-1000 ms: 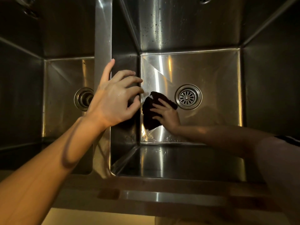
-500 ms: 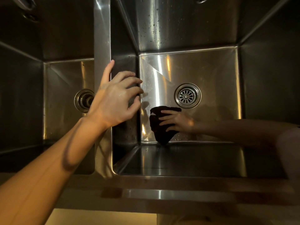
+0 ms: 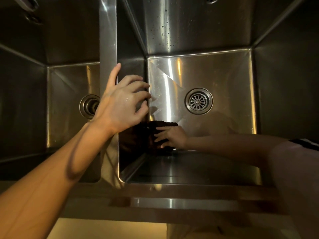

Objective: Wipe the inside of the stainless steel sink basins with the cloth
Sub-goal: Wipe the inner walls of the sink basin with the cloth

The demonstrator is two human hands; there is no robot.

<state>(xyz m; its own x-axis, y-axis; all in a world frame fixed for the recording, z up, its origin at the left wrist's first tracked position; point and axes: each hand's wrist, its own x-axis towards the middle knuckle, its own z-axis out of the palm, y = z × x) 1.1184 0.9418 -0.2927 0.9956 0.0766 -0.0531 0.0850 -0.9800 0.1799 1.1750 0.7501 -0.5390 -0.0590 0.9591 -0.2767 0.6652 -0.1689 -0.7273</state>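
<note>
Two deep stainless steel basins lie below me. Down in the right basin (image 3: 224,80), my right hand (image 3: 170,137) presses a dark cloth (image 3: 160,125) flat against the floor at its near-left corner, beside the left wall. The cloth's left part merges with its dark reflection in that wall. My left hand (image 3: 124,100) rests on the divider (image 3: 107,49) between the basins, thumb along the top, fingers curled over the right basin's side and holding nothing.
The right basin's strainer drain (image 3: 198,101) sits behind my right hand. The left basin (image 3: 69,100) has its own drain (image 3: 88,106), partly hidden by my left wrist. Water drops speckle the right basin's back wall (image 3: 189,28). The front rim (image 3: 172,202) runs along the bottom.
My right hand slid the cloth from near the drain toward me and to the left, into the near-left corner of the right basin. My left hand stayed on the divider.
</note>
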